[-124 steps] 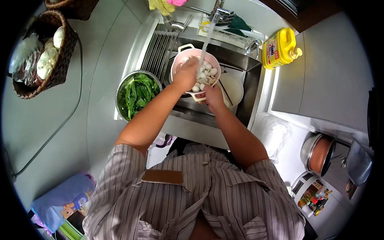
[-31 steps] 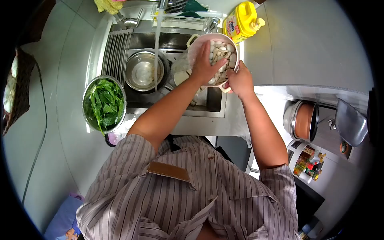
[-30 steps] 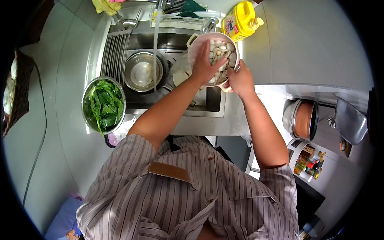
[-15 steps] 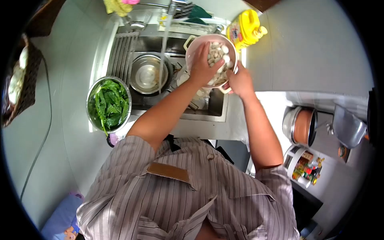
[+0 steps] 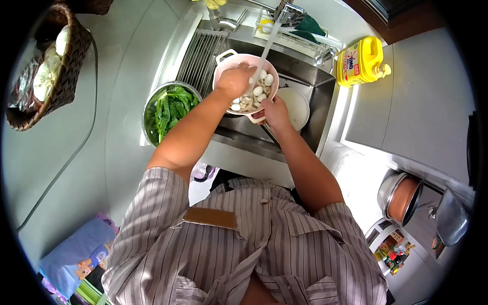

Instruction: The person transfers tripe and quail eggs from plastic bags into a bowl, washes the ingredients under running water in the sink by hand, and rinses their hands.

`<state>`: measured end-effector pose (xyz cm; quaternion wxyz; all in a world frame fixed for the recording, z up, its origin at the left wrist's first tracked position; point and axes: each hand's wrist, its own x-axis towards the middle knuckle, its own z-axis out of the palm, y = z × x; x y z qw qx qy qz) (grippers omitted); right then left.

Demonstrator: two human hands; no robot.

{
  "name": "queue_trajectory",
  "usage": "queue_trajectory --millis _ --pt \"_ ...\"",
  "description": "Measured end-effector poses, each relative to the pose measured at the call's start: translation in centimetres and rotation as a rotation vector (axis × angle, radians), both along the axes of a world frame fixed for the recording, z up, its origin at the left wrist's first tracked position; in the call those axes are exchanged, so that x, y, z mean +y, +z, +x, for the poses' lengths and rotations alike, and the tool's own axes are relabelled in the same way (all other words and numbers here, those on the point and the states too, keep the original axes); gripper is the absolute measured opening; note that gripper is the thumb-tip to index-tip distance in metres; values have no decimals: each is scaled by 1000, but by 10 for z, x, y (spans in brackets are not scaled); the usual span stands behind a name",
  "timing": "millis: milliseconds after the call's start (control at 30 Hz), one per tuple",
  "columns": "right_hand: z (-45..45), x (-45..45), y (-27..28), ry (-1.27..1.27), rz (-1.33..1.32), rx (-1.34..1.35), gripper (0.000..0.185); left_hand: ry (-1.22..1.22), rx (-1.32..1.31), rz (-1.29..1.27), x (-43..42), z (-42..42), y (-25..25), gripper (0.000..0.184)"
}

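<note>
A pink pot [image 5: 219, 76] with cream handles is held over the sink, and it contains small white pieces that look like mushrooms [image 5: 258, 91]. My left hand [image 5: 235, 81] is inside the pot at its left, fingers curled; what they hold, if anything, is hidden. With my right hand [image 5: 275, 113] I grip the near handle and rim of the pot. Running water [image 5: 269, 43] from the faucet [image 5: 287, 10] falls into the pot. Below and right of it, a round whitish vessel [image 5: 296, 108] lies in the sink [image 5: 317, 96].
Left of the sink stands a metal bowl [image 5: 147, 117] of leafy greens [image 5: 173, 108], beside a metal rack [image 5: 201, 58]. A yellow bottle [image 5: 358, 63] stands at the right. A woven basket [image 5: 71, 66] is at far left. Pots [image 5: 401, 198] sit lower right.
The pot has moved from the sink's right side, away from the stream, to under the water. My left hand's spread fingers have curled. My right hand still grips the handle. The view has shifted.
</note>
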<state>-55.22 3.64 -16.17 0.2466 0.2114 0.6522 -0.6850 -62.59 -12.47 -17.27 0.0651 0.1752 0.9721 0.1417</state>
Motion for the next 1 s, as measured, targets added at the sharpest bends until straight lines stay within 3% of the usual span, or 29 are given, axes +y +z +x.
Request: queue_trajectory --millis 133,167,267,300,400,533,633,733,867,900,1000 --pt "-4 2 -12 -34 7 -7 32 -25 15 307 -2 9 4 46" --pt "-5 3 -18 -40 22 1 33 -107 -22 437 -6 10 -10 55" --pt "-3 2 -12 -69 -30 18 31 -59 22 -8 10 31 26 65" --pt "-3 1 -11 -65 -38 17 31 -1 -79 38 16 30 23 77" --pt "-2 -4 -3 -59 -61 20 32 -53 -17 -56 24 24 16 80" --pt "0 -3 0 -72 -83 9 33 -257 -55 -26 19 12 12 54" --pt "-2 4 -6 -88 -80 0 34 -256 -212 -22 25 15 14 46" --pt "-1 9 -7 -116 -77 -1 36 -153 21 134 17 39 21 45" --pt "3 8 1 -141 -90 46 37 399 37 360 25 39 11 65" --pt "4 6 2 -136 -89 62 37 396 10 354 31 35 7 89" --pt "9 0 4 -133 -88 89 35 507 -120 174 58 34 37 95"
